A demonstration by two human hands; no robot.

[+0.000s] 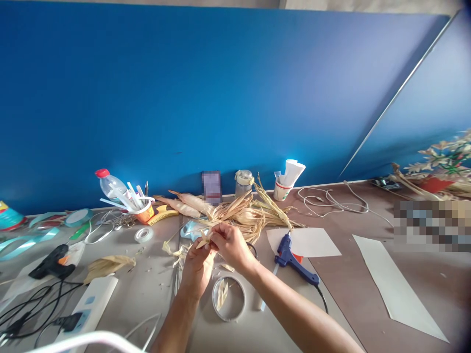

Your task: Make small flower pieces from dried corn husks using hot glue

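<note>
My left hand (198, 264) pinches a small pale piece of corn husk (203, 241), its pointed strips sticking up between the fingers. From the right, my right hand (231, 245) closes its fingertips on the same husk, so part of it is hidden. Behind both hands lies a heap of dry corn husks (250, 215). Just below them on the table is a roll of tape (214, 305) with husk bits inside its ring. A blue hot glue gun (294, 262) rests on white paper (324, 242) to the right of my right hand.
At left are a power strip (91, 304), a black glue gun (53, 264), cables and blue ribbon (33, 242). Along the blue partition (221, 98) stand a cup of glue sticks (143, 213), a glass jar (243, 185) and a paper cup (282, 190). White card (397, 287) lies right.
</note>
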